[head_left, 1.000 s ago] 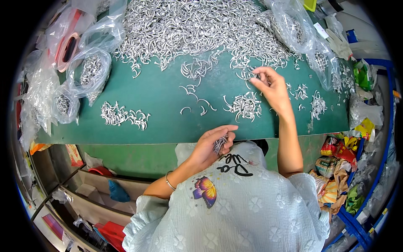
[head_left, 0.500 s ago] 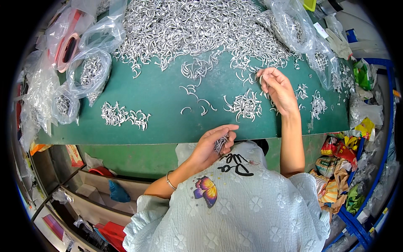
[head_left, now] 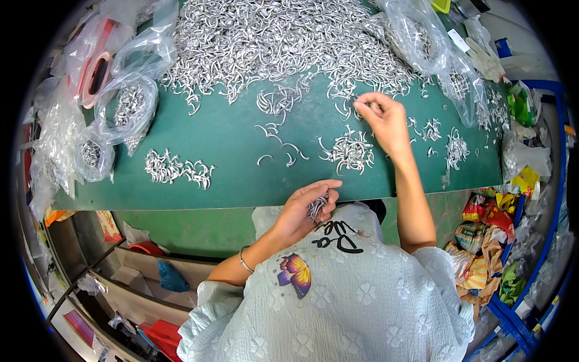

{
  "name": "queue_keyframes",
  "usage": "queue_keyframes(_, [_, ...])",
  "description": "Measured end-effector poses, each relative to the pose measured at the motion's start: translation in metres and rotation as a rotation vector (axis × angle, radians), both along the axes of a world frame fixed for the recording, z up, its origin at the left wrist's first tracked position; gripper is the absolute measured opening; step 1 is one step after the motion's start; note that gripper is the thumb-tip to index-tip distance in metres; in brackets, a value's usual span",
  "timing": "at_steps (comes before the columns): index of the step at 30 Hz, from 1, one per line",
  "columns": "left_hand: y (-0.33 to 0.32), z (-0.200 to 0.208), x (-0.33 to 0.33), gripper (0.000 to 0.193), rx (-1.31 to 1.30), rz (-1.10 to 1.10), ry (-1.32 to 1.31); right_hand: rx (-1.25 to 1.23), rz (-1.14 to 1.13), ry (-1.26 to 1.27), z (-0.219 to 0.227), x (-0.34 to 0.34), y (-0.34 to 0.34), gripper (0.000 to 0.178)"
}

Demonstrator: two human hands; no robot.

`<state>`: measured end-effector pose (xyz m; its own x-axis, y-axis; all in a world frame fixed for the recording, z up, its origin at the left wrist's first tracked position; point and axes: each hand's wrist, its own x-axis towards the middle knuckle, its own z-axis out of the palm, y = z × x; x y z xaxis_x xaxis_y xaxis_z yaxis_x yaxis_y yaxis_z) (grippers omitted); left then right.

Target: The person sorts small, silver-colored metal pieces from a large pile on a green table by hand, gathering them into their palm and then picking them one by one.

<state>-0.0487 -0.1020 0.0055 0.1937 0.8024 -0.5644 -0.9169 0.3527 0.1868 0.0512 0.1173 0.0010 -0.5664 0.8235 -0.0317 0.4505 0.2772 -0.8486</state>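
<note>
Near the table's front edge, my left hand [head_left: 309, 205] is curled round a bunch of small curved silvery metal pieces [head_left: 316, 207]. My right hand [head_left: 381, 117] is over the table at the right of centre, its thumb and fingers pinched together. What is between those fingertips, if anything, is too small to make out. A small pile of curved metal pieces [head_left: 350, 152] lies just below and left of it. Beyond the hand, a large heap of curved metal pieces [head_left: 265, 42] spreads over the far part of the green table [head_left: 241, 184].
Clear plastic bags [head_left: 129, 108] of metal pieces stand at the left, beside pink-handled scissors [head_left: 98, 78]. Another clear bag [head_left: 416, 36] leans at the far right. Smaller clusters [head_left: 166, 167] lie along the table. A blue rack [head_left: 558, 181] with colourful packets [head_left: 488, 217] stands at right.
My right hand has moved slightly left, and its fingers have turned inward. My left hand stays in place with its bunch of metal pieces.
</note>
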Motion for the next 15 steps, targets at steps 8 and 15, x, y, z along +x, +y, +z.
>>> queue_keyframes(8, [-0.003,-0.004,-0.002,0.028,0.013,0.025,-0.007,0.064,0.131,-0.283,0.007,-0.024,-0.012,0.014])
queue_keyframes(15, [-0.001,-0.003,-0.001,0.028,0.015,0.013,-0.013,-1.148,0.098,0.997,0.014,0.009,0.010,0.028])
